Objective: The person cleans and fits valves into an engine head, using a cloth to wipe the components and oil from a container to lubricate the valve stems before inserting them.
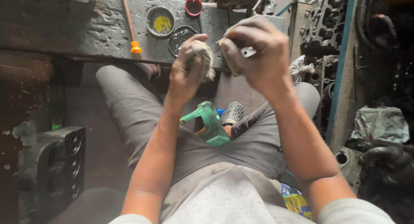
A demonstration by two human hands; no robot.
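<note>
My left hand (186, 73) is closed around a dirty grey rag (206, 56), bunched up at the fingertips. My right hand (258, 51) grips a small metal part (248, 52), mostly hidden under the fingers, with only a pale shiny edge showing. Both hands are raised close together over my lap, the rag just left of the part. I am seated, legs in grey trousers apart, above a green plastic stool (209, 122).
A grimy dark workbench (86, 30) runs across the top, holding a tin with yellow paste (160, 21), a dark oily dish (180, 35), a red-rimmed cap (193, 6) and an orange-tipped rod (130, 23). A black engine block (54, 170) lies lower left; cylinder heads (323, 21) stand at right.
</note>
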